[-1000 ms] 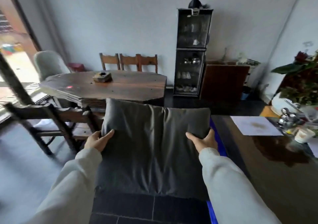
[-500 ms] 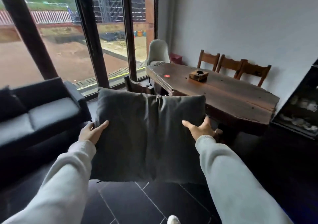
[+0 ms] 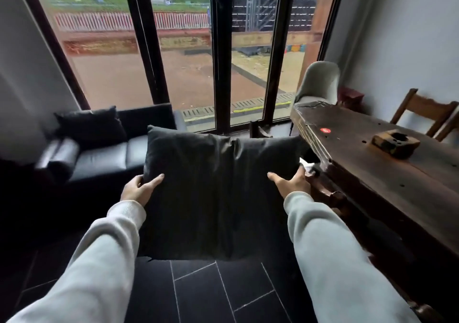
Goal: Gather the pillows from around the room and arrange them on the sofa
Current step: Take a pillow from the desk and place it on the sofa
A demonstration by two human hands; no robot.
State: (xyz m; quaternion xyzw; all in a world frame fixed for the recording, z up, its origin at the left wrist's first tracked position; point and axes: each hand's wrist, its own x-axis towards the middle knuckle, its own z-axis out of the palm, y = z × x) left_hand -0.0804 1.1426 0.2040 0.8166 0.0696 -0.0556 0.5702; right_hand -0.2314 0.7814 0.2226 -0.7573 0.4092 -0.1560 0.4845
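i held the grey pillow point(image 3: 221, 193) by its side edges, left hand point(image 3: 139, 190) and right hand point(image 3: 290, 183) clamped on it. step: carrying. next: approach the sofa point(image 3: 104, 154), set it beside the dark pillow point(image 3: 90, 126).

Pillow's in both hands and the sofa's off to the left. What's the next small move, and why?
Probably carry the grey pillow forward and left to the black sofa. Both the left hand and right hand grip its sides, it hangs over bare floor, and the seat beside the dark pillow at the sofa's back looks free.
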